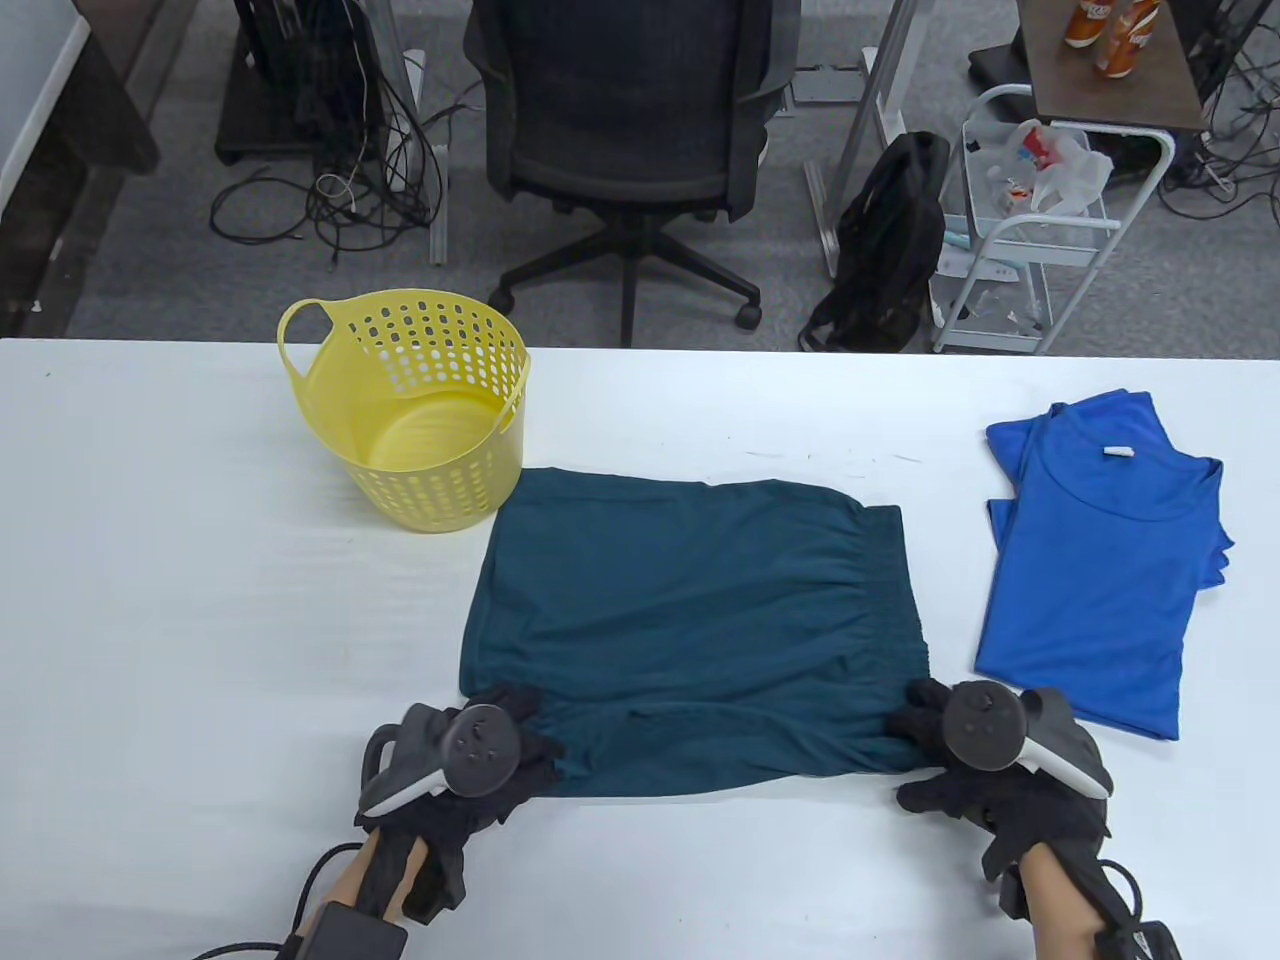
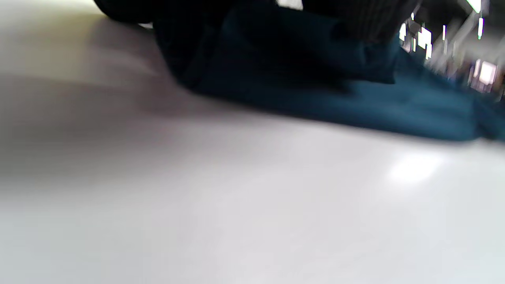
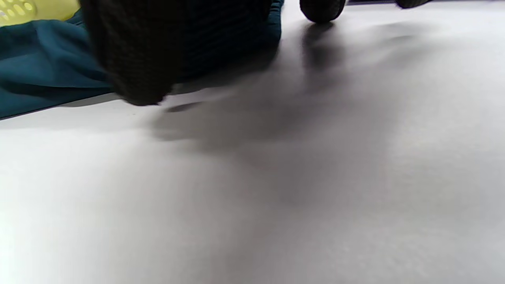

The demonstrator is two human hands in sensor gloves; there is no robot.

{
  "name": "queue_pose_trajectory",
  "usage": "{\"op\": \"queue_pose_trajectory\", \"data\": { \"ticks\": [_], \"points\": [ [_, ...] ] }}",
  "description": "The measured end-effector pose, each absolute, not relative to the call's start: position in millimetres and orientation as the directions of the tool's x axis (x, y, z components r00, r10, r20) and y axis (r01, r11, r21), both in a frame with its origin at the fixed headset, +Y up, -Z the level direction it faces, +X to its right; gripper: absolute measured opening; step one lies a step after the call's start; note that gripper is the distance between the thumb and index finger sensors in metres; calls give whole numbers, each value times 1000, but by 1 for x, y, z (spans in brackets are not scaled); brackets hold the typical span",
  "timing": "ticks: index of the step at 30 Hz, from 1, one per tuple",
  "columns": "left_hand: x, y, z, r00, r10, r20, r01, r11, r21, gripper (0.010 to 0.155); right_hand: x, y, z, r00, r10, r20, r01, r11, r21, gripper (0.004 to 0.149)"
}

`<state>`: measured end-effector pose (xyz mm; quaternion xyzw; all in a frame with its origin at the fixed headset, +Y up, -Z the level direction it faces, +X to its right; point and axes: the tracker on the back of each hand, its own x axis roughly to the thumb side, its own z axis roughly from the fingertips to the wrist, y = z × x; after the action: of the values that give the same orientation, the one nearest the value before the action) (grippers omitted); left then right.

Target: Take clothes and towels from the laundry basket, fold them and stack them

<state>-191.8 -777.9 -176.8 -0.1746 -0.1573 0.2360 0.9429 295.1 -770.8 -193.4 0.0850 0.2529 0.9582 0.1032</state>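
A: Teal shorts [image 1: 690, 630] lie flat mid-table, far edge beside the yellow basket [image 1: 420, 430]; the near edge sits back from the table's front, with bare white table [image 1: 150, 600] wide to the left.

B: The left hand [image 1: 470, 760] pinches the near-left corner; the right hand [image 1: 985, 755] pinches the near-right corner; a folded blue shirt [image 1: 1100, 560] lies just right; the basket holds nothing.

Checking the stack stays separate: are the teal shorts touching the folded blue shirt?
Apart. The table view shows a strip of bare white table between the teal shorts and the blue shirt along their facing edges.
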Motion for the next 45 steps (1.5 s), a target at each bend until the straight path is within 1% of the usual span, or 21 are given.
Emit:
{"op": "queue_pose_trajectory", "data": {
  "ticks": [2,4,6,9,11,16,20,21,22,23,25,27,28,31,33,35,37,39,41,43,45],
  "points": [
    [-207,-773,-177,746,653,131,-553,717,-425,45,299,-769,-193,-954,276,114,-206,-885,417,56],
    [-220,-768,-177,646,759,85,-674,619,-402,45,306,-767,-192,-915,389,110,-341,-889,304,47],
    [-230,-764,-176,545,836,62,-768,527,-365,46,313,-764,-190,-820,559,124,-526,-821,221,46],
    [-238,-765,-176,367,930,7,-882,350,-316,48,319,-763,-188,-605,768,210,-763,-634,125,42],
    [-238,-768,-177,309,951,-25,-904,286,-318,47,319,-762,-187,-524,824,214,-819,-556,139,41],
    [-229,-768,-174,261,963,-58,-875,211,-436,46,325,-759,-191,-523,842,133,-799,-539,267,45],
    [-208,-742,-161,97,992,-85,-795,26,-606,45,334,-736,-186,-591,806,-3,-745,-545,385,45],
    [-203,-727,-160,116,991,-67,-779,49,-625,45,336,-725,-183,-638,769,-43,-721,-577,384,45],
    [-200,-713,-164,180,984,-14,-780,134,-611,45,336,-717,-181,-684,728,-57,-692,-622,366,45],
    [-198,-701,-170,271,962,41,-780,244,-577,45,336,-710,-181,-728,682,-73,-661,-669,340,45],
    [-190,-674,-201,603,792,95,-717,591,-369,45,335,-698,-188,-815,564,-134,-576,-765,288,46],
    [-174,-665,-237,802,596,26,-582,791,-191,45,329,-694,-205,-875,444,-191,-482,-835,267,46],
    [-162,-669,-261,860,511,-12,-506,849,-150,45,325,-695,-216,-897,387,-214,-435,-860,268,47],
    [-134,-698,-314,932,342,-122,-361,908,-214,45,309,-708,-249,-939,200,-281,-280,-918,280,48],
    [-116,-728,-348,954,227,-194,-270,933,-237,46,297,-728,-272,-951,-3,-309,-100,-942,320,49],
    [-106,-750,-364,973,81,-214,-133,961,-243,45,288,-741,-281,-949,-121,-291,27,-951,310,50],
    [-100,-765,-371,981,-71,-181,18,961,-278,45,279,-753,-287,-942,-203,-266,126,-952,279,51],
    [-99,-775,-370,970,-187,-157,130,939,-317,44,274,-758,-289,-941,-241,-239,176,-949,262,55],
    [-101,-776,-364,960,-239,-143,199,948,-248,44,270,-757,-288,-949,-234,-211,182,-954,240,61],
    [-110,-775,-351,932,-327,-154,263,906,-333,44,269,-745,-282,-972,-113,-207,79,-983,168,65],
    [-123,-772,-336,926,-344,-156,264,885,-385,44,272,-732,-276,-975,-5,-222,-18,-995,101,63]
  ]
}}
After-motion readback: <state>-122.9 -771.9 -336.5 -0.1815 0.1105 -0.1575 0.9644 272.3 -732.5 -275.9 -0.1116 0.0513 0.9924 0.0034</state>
